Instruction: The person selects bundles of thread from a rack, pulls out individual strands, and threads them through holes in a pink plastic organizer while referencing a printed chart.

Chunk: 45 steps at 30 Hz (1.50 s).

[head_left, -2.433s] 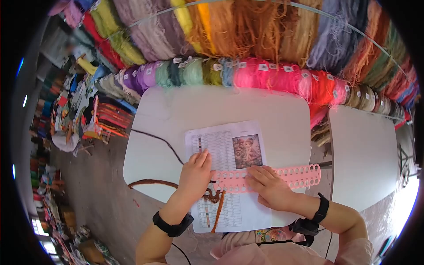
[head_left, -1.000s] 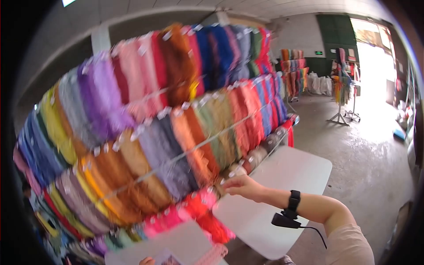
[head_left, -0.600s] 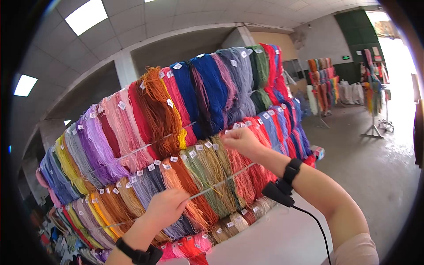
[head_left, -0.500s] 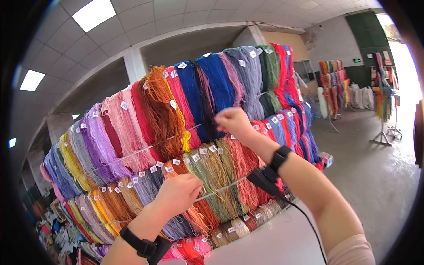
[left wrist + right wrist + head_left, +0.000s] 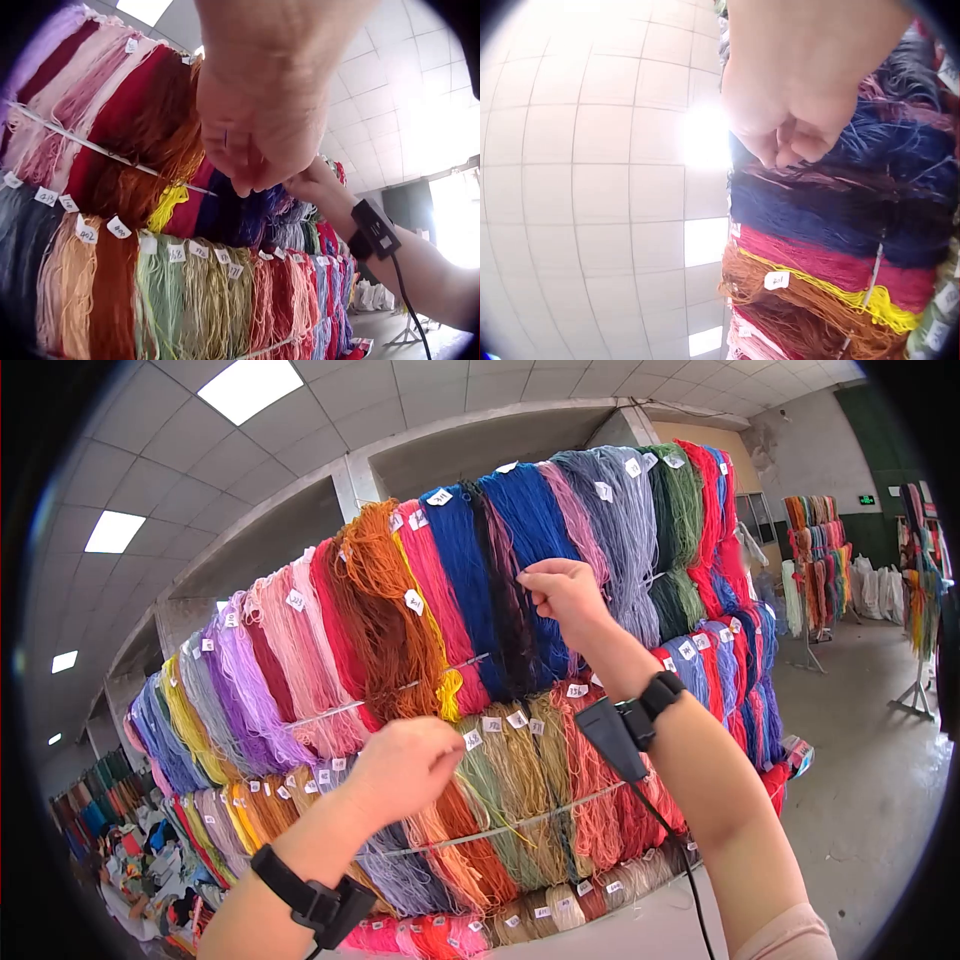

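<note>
Yarn skeins [image 5: 380, 610] crowd the rack [image 5: 540, 813].

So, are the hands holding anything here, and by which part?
The right hand pinches a few strands of the dark skein in its upper half. The left hand is curled by the lower skeins; whether it holds thread cannot be told.

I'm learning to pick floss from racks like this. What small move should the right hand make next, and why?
Probably draw a few strands gently down and outward. The right hand pinches at the dark plum hanging thread skein between blue thread skeins on the top row, so those strands look ready to separate.
</note>
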Available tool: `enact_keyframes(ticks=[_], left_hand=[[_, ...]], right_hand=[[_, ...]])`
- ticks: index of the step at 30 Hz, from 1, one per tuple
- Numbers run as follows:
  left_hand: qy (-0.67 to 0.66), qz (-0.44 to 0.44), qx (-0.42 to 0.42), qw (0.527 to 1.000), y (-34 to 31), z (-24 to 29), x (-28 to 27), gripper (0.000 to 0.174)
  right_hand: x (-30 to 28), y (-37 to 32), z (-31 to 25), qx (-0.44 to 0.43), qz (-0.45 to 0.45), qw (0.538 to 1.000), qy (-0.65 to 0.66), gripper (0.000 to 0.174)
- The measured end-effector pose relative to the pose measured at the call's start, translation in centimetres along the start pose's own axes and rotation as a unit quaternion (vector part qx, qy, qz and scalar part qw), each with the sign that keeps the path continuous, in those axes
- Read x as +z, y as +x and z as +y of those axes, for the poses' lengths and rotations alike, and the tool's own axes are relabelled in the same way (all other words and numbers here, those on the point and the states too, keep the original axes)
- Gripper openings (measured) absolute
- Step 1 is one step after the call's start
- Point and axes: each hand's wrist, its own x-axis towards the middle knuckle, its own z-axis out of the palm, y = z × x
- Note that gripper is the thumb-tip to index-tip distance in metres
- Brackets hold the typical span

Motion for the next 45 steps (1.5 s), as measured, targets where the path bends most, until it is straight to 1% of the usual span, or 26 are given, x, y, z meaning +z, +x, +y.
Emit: enact_keyframes(ticks=[2, 3, 6, 9, 10, 11, 12, 13, 14, 16, 19, 21, 22, 23, 26, 27, 30, 31, 33, 36, 39, 42, 45], left_hand=[[-0.054, 0.034, -0.023, 0.998, 1.5, -0.2, -0.7, 0.010], [-0.074, 0.033, -0.051, 0.995, 2.5, 0.1, -1.2, 0.010], [-0.193, 0.050, -0.130, 0.971, 4.5, 0.1, -0.7, 0.011], [-0.207, 0.027, -0.144, 0.967, 5.7, 0.4, 0.0, 0.012], [-0.208, 0.020, -0.145, 0.967, 6.0, 0.5, 0.2, 0.012], [-0.218, 0.010, -0.153, 0.964, 6.1, 0.8, 0.4, 0.012], [-0.213, 0.010, -0.140, 0.967, 6.1, 0.7, 0.6, 0.012], [-0.209, 0.009, -0.126, 0.970, 6.0, 0.6, 0.9, 0.012], [-0.205, 0.009, -0.114, 0.972, 6.0, 0.4, 1.1, 0.012], [-0.192, 0.004, -0.116, 0.975, 6.0, 0.6, 1.0, 0.012], [-0.199, 0.004, -0.120, 0.973, 5.7, 0.3, 1.1, 0.012], [-0.207, 0.000, -0.128, 0.970, 5.6, 0.1, 1.0, 0.012], [-0.218, 0.002, -0.137, 0.966, 5.6, 0.0, 1.0, 0.012], [-0.229, 0.004, -0.145, 0.963, 5.6, -0.1, 0.9, 0.012], [-0.286, 0.030, -0.167, 0.943, 6.3, -0.4, 1.0, 0.013], [-0.309, 0.040, -0.173, 0.934, 6.6, -0.4, 0.9, 0.013], [-0.330, 0.078, -0.165, 0.926, 7.9, -0.1, 0.9, 0.013], [-0.343, 0.095, -0.154, 0.922, 8.3, 0.0, 1.0, 0.014], [-0.364, 0.117, -0.162, 0.910, 9.0, 0.3, 1.0, 0.014], [-0.381, 0.150, -0.159, 0.898, 9.9, 0.5, 1.1, 0.016], [-0.387, 0.187, -0.160, 0.888, 10.8, 0.8, 1.0, 0.017], [-0.404, 0.228, -0.172, 0.869, 11.8, 1.3, 0.9, 0.017], [-0.471, 0.229, -0.167, 0.836, 12.4, 1.7, 0.8, 0.017]], right_hand=[[-0.9, -0.1, -0.6, 0.050, -0.036, 0.989, 0.134, 0.007], [-1.2, 0.0, -0.5, 0.075, -0.054, 0.975, 0.201, 0.006], [-1.9, 0.4, -0.1, 0.089, -0.079, 0.979, 0.165, 0.006], [-1.8, 0.9, 1.0, 0.058, -0.043, 0.997, -0.026, 0.010], [-1.6, 1.2, 1.5, -0.002, -0.019, 0.994, -0.105, 0.011], [-1.3, 1.6, 2.0, -0.063, 0.005, 0.981, -0.184, 0.013], [-0.7, 1.5, 2.0, -0.123, 0.028, 0.957, -0.260, 0.015], [-0.5, 1.4, 2.0, -0.122, 0.053, 0.944, -0.301, 0.018], [0.0, 1.3, 2.0, -0.144, 0.084, 0.929, -0.330, 0.017], [0.5, 1.4, 2.4, -0.186, 0.145, 0.893, -0.384, 0.014], [0.2, 2.2, 2.7, -0.152, 0.104, 0.907, -0.378, 0.013], [-0.1, 2.1, 2.7, -0.131, 0.057, 0.958, -0.247, 0.011], [-0.2, 2.0, 2.6, -0.119, 0.034, 0.976, -0.180, 0.011], [-0.5, 1.7, 2.5, -0.108, 0.018, 0.988, -0.108, 0.010], [-1.4, 0.5, 0.4, -0.007, 0.007, 1.000, 0.000, 0.007], [-1.7, 0.5, 0.3, -0.009, -0.015, 0.999, 0.041, 0.006], [-2.2, 0.7, 0.1, 0.003, -0.014, 0.991, 0.134, 0.006], [-2.4, 0.7, -0.1, 0.003, -0.013, 0.989, 0.149, 0.005], [-2.8, 0.7, -0.6, 0.002, -0.010, 0.984, 0.178, 0.005], [-3.2, 0.5, -1.1, 0.015, -0.039, 0.977, 0.210, 0.003], [-3.4, 0.2, -1.6, 0.013, -0.008, 0.978, 0.207, 0.003], [-3.8, 0.1, -1.7, -0.023, -0.007, 0.957, 0.288, 0.005], [-4.1, -0.1, -2.0, -0.043, -0.059, 0.937, 0.340, 0.003]])
